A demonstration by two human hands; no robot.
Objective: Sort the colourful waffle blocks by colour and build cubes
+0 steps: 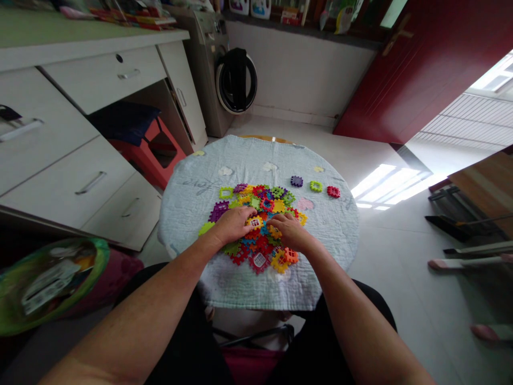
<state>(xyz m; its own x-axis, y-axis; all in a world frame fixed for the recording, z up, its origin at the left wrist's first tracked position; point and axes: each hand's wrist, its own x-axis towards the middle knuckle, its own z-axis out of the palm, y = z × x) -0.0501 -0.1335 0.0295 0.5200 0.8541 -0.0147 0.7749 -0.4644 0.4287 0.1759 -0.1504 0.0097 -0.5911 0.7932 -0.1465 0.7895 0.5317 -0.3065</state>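
Observation:
A heap of colourful plastic interlocking blocks with toothed edges (262,247) lies on the cloth-covered round table (256,294). My left hand (234,223) is at the left of the heap, its thumb and fingers closed on a yellow block with a white window insert (255,222). Over the right part of the heap is my right hand (289,231), fingers bent and apart. Its fingertips touch or hover over an orange-yellow block (275,231); I cannot tell which. Apart from the heap, a purple block (296,181), a green block (316,186) and a red block (333,191) form a row.
White drawers (92,182) and a red stool (154,152) stand on the left, with a lined bin (106,262) nearer me. A washing machine (204,69) is behind the table. A red door (385,75) stands at the back right.

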